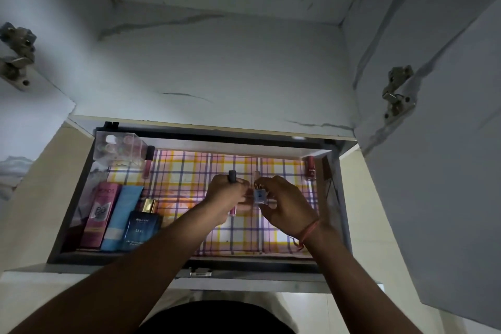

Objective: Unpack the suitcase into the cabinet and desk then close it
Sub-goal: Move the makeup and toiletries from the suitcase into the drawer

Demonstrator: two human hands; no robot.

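Head view: I see both forearms reaching up from the bottom edge into an open drawer (81,187) lined with a plaid sheet (189,171) in pink, yellow and purple, set under a white cabinet (217,62) whose doors stand open at either side, a metal hinge (397,95) showing on the right door. My left hand (226,195) comes in from about seven o'clock, wrist bent slightly, its fingers curled around a slim lip gloss tube (232,177) whose dark cap sticks out above the knuckles at twelve o'clock and whose pinkish end shows below the palm. My right hand (284,206) enters from about five o'clock, a red thread tied around its wrist, palm turned toward the left hand; thumb and fingertips pinch a small blue bottle (259,195) with a gold neck, held upright between the two hands, just above the liner near the drawer's middle. The two hands are touching or nearly so around the bottle; I cannot tell which. At nine o'clock from the hands, along the drawer's left side, stand a pink box (101,214), a light blue tube (123,214) and a dark blue perfume box (142,228) with a gold cap, side by side. At ten o'clock, in the back left corner, sits a clear plastic organizer (119,146), with another lip gloss (148,161) just beside it. At two o'clock, in the back right corner, is a red nail polish bottle (311,168).
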